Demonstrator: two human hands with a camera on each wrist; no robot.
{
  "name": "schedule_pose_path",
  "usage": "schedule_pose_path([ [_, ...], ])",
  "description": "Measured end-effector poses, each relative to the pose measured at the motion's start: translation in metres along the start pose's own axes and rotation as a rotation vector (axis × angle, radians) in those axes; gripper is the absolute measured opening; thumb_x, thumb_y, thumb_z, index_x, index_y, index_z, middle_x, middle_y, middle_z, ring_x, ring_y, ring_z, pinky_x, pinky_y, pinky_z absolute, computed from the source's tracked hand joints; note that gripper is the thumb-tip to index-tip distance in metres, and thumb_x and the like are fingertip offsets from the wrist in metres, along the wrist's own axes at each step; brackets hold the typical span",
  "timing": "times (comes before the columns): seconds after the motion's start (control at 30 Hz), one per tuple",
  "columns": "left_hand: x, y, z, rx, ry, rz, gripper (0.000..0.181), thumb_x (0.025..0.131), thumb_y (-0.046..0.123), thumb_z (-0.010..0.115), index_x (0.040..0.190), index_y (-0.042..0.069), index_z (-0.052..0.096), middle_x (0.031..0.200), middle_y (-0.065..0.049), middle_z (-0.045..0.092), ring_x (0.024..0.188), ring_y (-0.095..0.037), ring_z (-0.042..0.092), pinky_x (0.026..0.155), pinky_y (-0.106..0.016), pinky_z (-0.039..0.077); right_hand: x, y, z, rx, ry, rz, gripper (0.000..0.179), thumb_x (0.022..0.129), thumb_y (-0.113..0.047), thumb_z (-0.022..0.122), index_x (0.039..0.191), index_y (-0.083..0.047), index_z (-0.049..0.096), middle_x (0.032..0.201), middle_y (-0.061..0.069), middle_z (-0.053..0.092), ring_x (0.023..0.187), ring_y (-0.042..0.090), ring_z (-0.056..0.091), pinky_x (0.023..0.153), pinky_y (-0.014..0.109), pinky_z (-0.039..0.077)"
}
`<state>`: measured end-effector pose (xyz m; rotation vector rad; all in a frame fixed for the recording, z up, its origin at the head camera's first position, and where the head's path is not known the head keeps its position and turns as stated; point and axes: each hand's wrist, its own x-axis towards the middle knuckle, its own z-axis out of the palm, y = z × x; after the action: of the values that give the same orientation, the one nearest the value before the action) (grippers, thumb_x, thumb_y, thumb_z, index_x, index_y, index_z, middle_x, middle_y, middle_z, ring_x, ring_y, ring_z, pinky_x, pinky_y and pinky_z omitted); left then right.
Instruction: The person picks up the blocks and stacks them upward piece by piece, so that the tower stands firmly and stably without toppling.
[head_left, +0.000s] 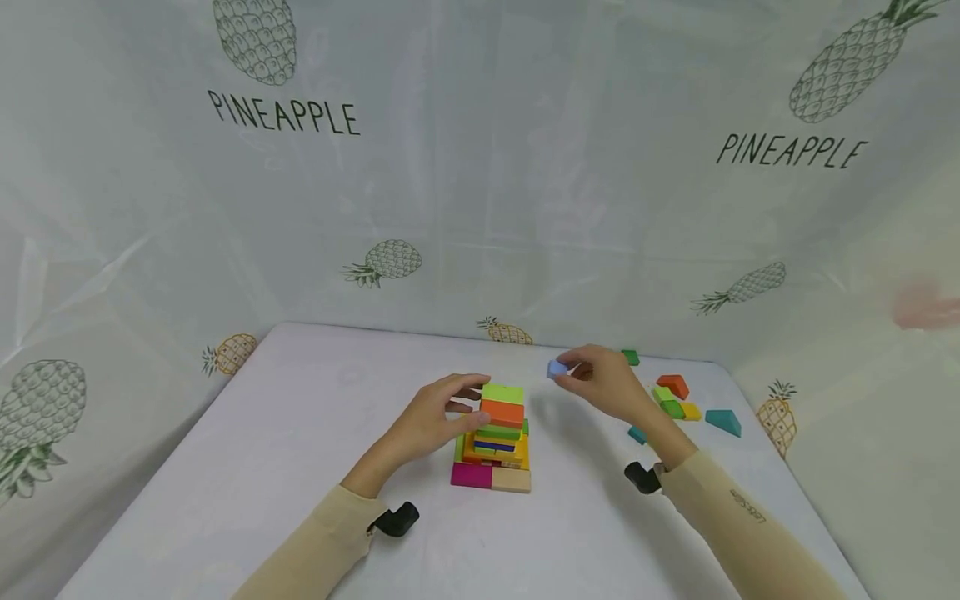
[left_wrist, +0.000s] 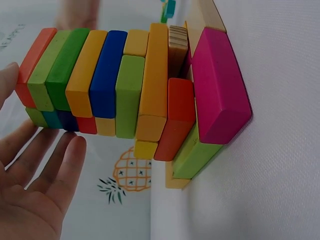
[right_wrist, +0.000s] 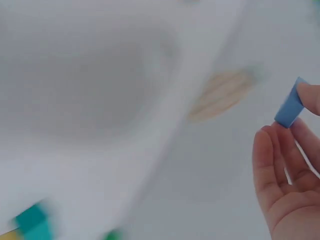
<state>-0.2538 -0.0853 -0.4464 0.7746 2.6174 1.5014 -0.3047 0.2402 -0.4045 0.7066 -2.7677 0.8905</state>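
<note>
Right hand (head_left: 600, 383): pinches the light-blue block (head_left: 556, 369) between thumb and fingertips, held up off the table (head_left: 360, 358), to the right of the block tower (head_left: 500, 433) and apart from it. Left hand (head_left: 429, 417): fingers loosely spread around the tower's upper left side, thumb by the orange-red block (head_left: 502, 413) in the top layer; cannot tell how firmly, if at all, it presses.

Risks, judged:
1. Tower is tall and narrow above a wider base, whose front shows 2 blocks, magenta (head_left: 471, 475) and tan (head_left: 512, 481). A sideways nudge from the left thumb or fingers could shear the upper layers.
2. Light-blue block is small and held at the fingertips; a loose pinch could let it twist or drop.
3. If set on top off-centre or pressed hard, it could tip the orange-red block or the light-green block (head_left: 502, 392) beside it.
</note>
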Motion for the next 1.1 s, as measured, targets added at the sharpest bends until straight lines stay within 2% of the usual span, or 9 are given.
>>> schedule_pose_path([
  [0.13,-0.001,-0.003,-0.001,0.003,0.017,-0.011,0.067,0.096,0.054,0.075,0.154,0.028,0.055,0.144,0.007,0.063,0.125,-0.016,0.065,0.105,-0.034,0.057,0.001,-0.056,0.002,0.069,-0.017,-0.147,0.029,0.093,-0.021,0.084,0.119,-0.008,0.078,0.109,0.002,0.075,0.090,0.016,0.069,0.082,0.034,0.064],
  [0.27,-0.002,-0.003,-0.001,-0.020,0.011,0.010,0.067,0.097,0.049,0.076,0.155,0.023,0.054,0.148,0.003,0.061,0.125,-0.018,0.066,0.105,-0.036,0.057,0.002,-0.082,0.011,0.083,-0.047,-0.194,0.028,0.092,-0.022,0.086,0.117,-0.010,0.079,0.106,-0.003,0.075,0.094,0.019,0.069,0.083,0.033,0.063],
  [0.4,-0.003,-0.002,0.000,-0.035,0.002,0.035,0.066,0.098,0.043,0.076,0.156,0.021,0.053,0.151,0.001,0.059,0.125,-0.021,0.066,0.106,-0.039,0.057,0.002,-0.087,0.022,0.063,-0.056,-0.182,0.028,0.092,-0.023,0.087,0.117,-0.011,0.080,0.106,-0.004,0.075,0.097,0.021,0.068,0.082,0.033,0.062],
  [0.63,-0.002,-0.002,-0.001,-0.027,-0.004,0.073,0.067,0.099,0.040,0.077,0.159,0.026,0.049,0.151,0.000,0.059,0.127,-0.029,0.066,0.106,-0.040,0.057,0.001,-0.086,0.032,0.079,-0.040,-0.152,0.031,0.091,-0.025,0.087,0.118,-0.011,0.080,0.108,-0.003,0.076,0.098,0.018,0.069,0.082,0.037,0.063],
  [0.73,-0.002,-0.001,-0.002,-0.019,-0.002,0.081,0.066,0.099,0.040,0.077,0.158,0.028,0.050,0.150,0.001,0.059,0.126,-0.027,0.067,0.106,-0.038,0.057,0.002,-0.086,0.035,0.088,-0.028,-0.146,0.032,0.091,-0.025,0.087,0.118,-0.012,0.080,0.108,-0.003,0.076,0.097,0.016,0.068,0.082,0.037,0.063],
  [0.97,-0.003,0.001,-0.003,-0.023,0.012,0.102,0.064,0.099,0.040,0.077,0.156,0.028,0.053,0.153,0.002,0.057,0.124,-0.028,0.068,0.105,-0.045,0.057,0.003,-0.089,0.039,0.108,-0.013,-0.140,0.032,0.090,-0.025,0.088,0.118,-0.012,0.080,0.108,-0.004,0.076,0.097,0.015,0.067,0.081,0.037,0.063],
  [1.1,-0.004,0.001,-0.004,-0.013,0.016,0.112,0.063,0.099,0.040,0.077,0.156,0.029,0.053,0.151,0.004,0.058,0.124,-0.028,0.068,0.104,-0.041,0.058,0.001,-0.088,0.038,0.112,-0.024,-0.138,0.037,0.092,-0.029,0.086,0.124,-0.012,0.078,0.113,-0.003,0.076,0.101,0.016,0.067,0.083,0.040,0.064],
])
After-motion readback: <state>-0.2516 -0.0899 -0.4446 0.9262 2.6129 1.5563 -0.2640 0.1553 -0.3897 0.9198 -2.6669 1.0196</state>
